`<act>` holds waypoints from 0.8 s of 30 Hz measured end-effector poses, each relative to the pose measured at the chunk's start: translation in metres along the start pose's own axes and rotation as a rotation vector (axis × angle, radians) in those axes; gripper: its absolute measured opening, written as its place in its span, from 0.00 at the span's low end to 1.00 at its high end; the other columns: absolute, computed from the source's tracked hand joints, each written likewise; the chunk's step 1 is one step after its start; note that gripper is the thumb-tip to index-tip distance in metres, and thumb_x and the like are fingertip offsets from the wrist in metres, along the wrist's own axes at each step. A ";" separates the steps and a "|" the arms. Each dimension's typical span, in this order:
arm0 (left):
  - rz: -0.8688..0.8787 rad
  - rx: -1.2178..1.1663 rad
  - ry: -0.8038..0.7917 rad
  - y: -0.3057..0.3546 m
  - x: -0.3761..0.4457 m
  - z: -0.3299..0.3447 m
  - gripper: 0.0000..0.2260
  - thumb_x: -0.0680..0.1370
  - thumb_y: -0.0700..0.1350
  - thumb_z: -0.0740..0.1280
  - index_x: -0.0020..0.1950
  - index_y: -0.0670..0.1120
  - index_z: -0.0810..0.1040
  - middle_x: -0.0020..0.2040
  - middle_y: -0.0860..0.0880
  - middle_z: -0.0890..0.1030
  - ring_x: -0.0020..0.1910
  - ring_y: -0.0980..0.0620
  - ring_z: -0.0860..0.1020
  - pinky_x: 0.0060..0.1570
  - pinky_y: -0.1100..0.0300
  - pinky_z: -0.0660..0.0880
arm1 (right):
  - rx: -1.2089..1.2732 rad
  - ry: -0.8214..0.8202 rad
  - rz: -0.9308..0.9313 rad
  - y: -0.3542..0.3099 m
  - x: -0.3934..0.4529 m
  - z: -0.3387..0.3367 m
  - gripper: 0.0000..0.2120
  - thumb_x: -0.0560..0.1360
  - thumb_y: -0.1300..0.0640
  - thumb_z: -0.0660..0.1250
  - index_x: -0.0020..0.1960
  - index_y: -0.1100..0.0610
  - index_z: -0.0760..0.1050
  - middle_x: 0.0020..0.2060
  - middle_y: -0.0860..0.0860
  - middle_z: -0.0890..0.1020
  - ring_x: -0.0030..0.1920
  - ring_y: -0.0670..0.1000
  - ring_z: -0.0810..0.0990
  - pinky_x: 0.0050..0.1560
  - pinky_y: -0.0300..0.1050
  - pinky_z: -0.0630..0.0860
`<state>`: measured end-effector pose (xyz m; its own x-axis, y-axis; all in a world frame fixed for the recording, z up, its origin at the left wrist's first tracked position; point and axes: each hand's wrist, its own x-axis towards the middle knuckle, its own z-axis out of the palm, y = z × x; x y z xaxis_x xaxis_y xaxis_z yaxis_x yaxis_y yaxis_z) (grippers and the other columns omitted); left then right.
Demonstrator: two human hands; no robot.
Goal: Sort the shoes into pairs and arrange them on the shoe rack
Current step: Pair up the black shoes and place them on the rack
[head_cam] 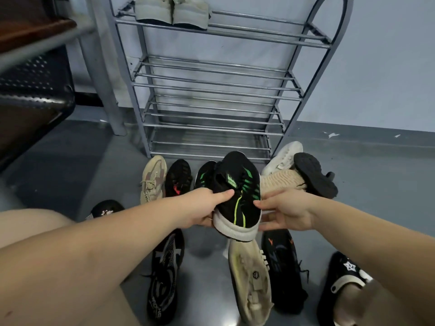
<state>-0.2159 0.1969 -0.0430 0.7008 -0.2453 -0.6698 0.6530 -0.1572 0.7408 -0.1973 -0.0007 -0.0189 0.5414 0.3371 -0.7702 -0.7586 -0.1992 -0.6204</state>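
Note:
A black sneaker with green stripes and a white sole (pixel 240 196) is lifted off the floor, toe pointing away from me. My left hand (pixel 207 208) grips its left side, thumb over the opening. My right hand (pixel 280 214) holds its right side, fingers under the sole. Its matching black-and-green sneaker (pixel 203 176) lies on the floor just behind. The grey metal shoe rack (pixel 211 90) stands against the wall ahead. A pair of beige sneakers (pixel 171 11) sits on its top shelf; the lower shelves hold nothing.
Several loose shoes lie on the grey floor: a beige sneaker (pixel 153 178), a black one with red (pixel 177 177), a white, tan and black heap (pixel 303 172), a black patterned sneaker (pixel 164 274), a cream shoe (pixel 251 278), black clogs (pixel 346 281). A dark chair (pixel 30 97) stands left.

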 end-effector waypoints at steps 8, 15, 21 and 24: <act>0.004 -0.073 0.106 0.003 -0.004 -0.030 0.09 0.78 0.48 0.64 0.55 0.46 0.77 0.50 0.50 0.82 0.47 0.53 0.79 0.47 0.61 0.76 | 0.066 -0.075 -0.073 0.014 0.033 0.025 0.05 0.78 0.55 0.64 0.51 0.53 0.77 0.43 0.51 0.82 0.43 0.51 0.82 0.48 0.49 0.81; -0.016 -0.139 0.075 -0.006 0.038 -0.021 0.13 0.79 0.49 0.64 0.60 0.45 0.75 0.53 0.49 0.82 0.48 0.53 0.79 0.50 0.59 0.76 | 0.064 -0.027 -0.084 0.015 0.062 0.002 0.03 0.77 0.59 0.65 0.49 0.54 0.76 0.47 0.50 0.82 0.48 0.52 0.80 0.47 0.48 0.80; -0.099 -0.151 0.044 -0.037 0.085 -0.024 0.17 0.78 0.50 0.65 0.64 0.45 0.74 0.59 0.47 0.81 0.52 0.50 0.80 0.54 0.54 0.77 | 0.033 -0.017 -0.016 0.032 0.105 -0.020 0.10 0.77 0.61 0.65 0.58 0.55 0.76 0.49 0.51 0.82 0.49 0.53 0.80 0.50 0.50 0.80; -0.138 -0.172 0.057 -0.046 0.111 -0.030 0.17 0.77 0.51 0.66 0.64 0.45 0.75 0.58 0.48 0.81 0.56 0.49 0.80 0.57 0.53 0.77 | 0.049 -0.014 -0.016 0.037 0.132 -0.028 0.14 0.77 0.61 0.65 0.63 0.55 0.74 0.50 0.51 0.82 0.50 0.53 0.81 0.53 0.51 0.79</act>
<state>-0.1593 0.2061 -0.1527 0.6133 -0.1775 -0.7696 0.7797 -0.0194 0.6258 -0.1440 0.0102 -0.1480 0.5491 0.3529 -0.7576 -0.7666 -0.1485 -0.6248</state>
